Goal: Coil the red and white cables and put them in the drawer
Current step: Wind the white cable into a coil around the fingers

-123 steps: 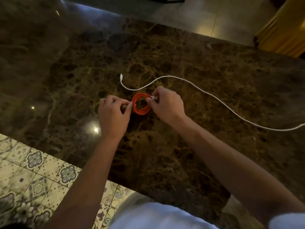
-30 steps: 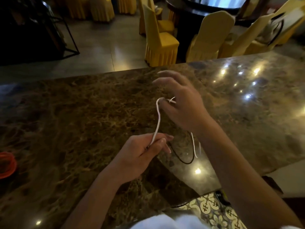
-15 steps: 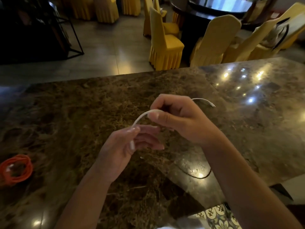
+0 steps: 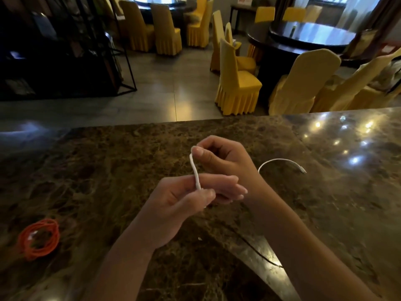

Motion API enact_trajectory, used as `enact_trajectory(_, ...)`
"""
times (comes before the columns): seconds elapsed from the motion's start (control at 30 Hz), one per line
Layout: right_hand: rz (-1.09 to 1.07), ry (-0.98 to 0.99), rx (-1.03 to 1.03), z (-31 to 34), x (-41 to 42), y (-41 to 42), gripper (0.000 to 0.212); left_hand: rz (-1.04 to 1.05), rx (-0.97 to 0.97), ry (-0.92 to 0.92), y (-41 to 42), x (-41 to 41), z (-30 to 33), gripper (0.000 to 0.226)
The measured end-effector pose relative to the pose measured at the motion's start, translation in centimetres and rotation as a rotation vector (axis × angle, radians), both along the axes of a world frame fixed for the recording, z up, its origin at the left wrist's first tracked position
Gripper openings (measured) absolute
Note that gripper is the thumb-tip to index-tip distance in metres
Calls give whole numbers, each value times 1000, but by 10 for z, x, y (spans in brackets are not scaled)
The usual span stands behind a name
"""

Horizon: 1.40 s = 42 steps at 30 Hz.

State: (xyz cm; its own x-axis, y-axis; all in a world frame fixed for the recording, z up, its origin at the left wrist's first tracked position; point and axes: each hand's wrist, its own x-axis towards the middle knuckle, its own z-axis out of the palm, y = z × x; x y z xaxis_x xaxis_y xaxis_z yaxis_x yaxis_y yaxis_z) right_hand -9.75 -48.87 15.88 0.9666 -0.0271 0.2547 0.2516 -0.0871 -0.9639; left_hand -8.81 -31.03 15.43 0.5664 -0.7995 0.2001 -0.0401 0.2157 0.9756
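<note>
Two hands hold the white cable [image 4: 195, 170] above the marble counter [image 4: 108, 159]. The right hand [image 4: 223, 157] pinches its upper bend between thumb and forefinger, the other fingers curled in. The left hand [image 4: 184, 203], just below and nearer the person, presses the lower part under its thumb against the extended fingers. A short run of cable stands nearly upright between the two grips. Beyond the right wrist, the free end arcs over the counter and finishes in a small plug. Well to the left of the left hand, the red cable [image 4: 39, 238] lies coiled flat on the counter, touched by neither hand. Past the counter's far edge stand yellow-covered chairs [image 4: 236, 81] around dark round tables [image 4: 312, 35]
</note>
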Motion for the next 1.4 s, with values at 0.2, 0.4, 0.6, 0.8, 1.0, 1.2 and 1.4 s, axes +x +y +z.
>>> enact_trajectory(0.2, 13, -15, -209, -29, 2, 2, 15, -54, -64, 76, -5, 0, -3, 44)
enact_trajectory(0.4, 23, 167, -59, -51, -10, 9, 32, -81, -170, 179, -6, 4, -5, 61)
enact_trajectory(0.6, 111, 288, -52, -57, -27, 4, 37, 47, -71, 110, -3, 11, -25, 52)
enact_trajectory(0.8, 63, 412, -318, -73, -51, -9, 20, 175, 176, -93, 3, 17, -46, 49)
enact_trajectory(1.0, 105, 508, -633, -60, -71, -18, 12, 192, 306, -182, 11, 25, -54, 46)
enact_trajectory(1.2, 160, 334, -444, -25, -84, -30, 10, -165, 451, -141, 21, 24, -65, 48)
enact_trajectory(1.4, 216, 267, -360, -11, -84, -30, 18, -224, 488, -92, 6, 16, -72, 49)
